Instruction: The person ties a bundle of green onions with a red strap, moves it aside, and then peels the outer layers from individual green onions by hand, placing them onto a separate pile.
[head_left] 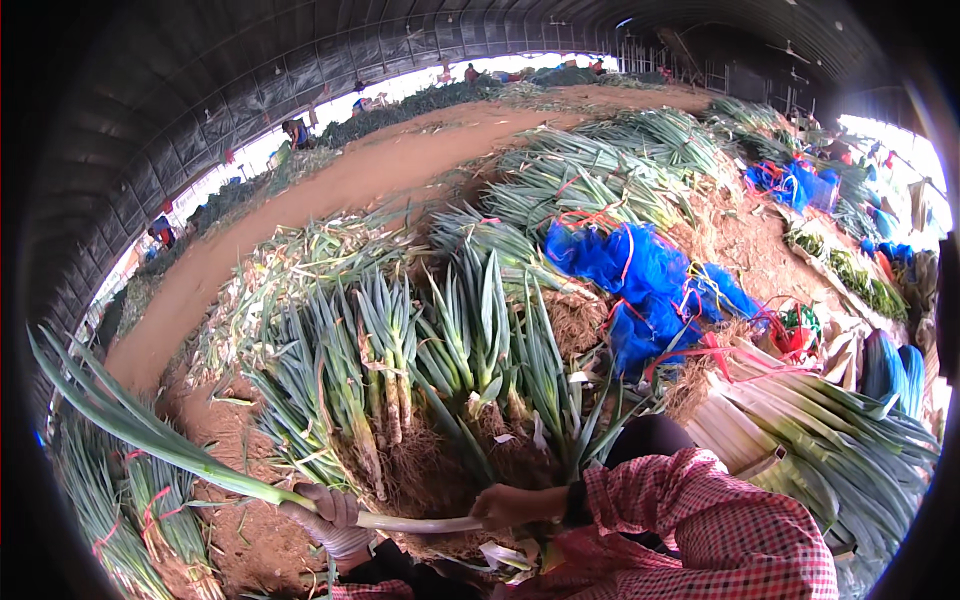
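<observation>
A long green onion (415, 524) lies across in front of me, its leaves reaching up to the far left. My left hand (330, 522), in a pale glove, is closed around the stalk where green turns to white. At the white lower end, my right hand (503, 507) is closed on the stalk; its fingertips are partly hidden. Just beyond both hands stands a row of untrimmed green onions (400, 350) with brown, soil-covered roots. Peeled scraps (505, 556) lie below my right hand.
Cleaned green onions (770, 410) lie piled at right, with pink ties. Blue mesh bags (640, 285) rest beyond the row. Tied bundles (150, 505) lie at lower left, discarded leaves (290, 285) farther off. A dirt path (330, 200) runs behind; distant people work along the tunnel wall.
</observation>
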